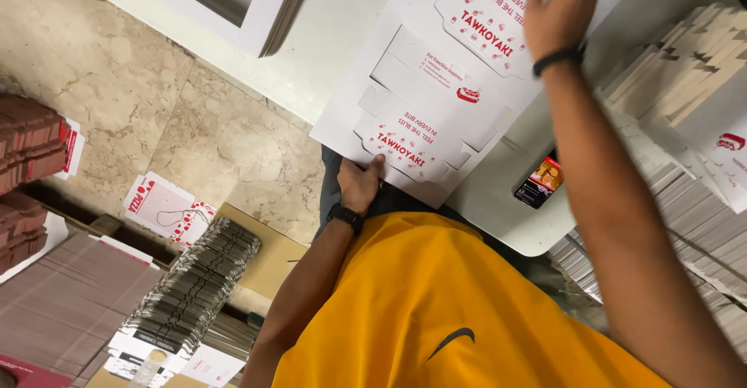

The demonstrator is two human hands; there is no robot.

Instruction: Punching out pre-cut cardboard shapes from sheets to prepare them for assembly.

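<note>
Your left hand (359,186) is pinching the near edge of the flat white die-cut cardboard box blank (436,84); your right hand (562,7) is pressing flat, fingers spread, on its far end.

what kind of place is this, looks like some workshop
Probably a small packaging or box-folding workspace: a flat printed carton blank lies on the white table, with stacks of unfolded cartons beside it and more bundles on the floor.

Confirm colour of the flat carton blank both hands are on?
White with red print, clearest in the head view: flat carton blank under left hand and right hand.
</note>
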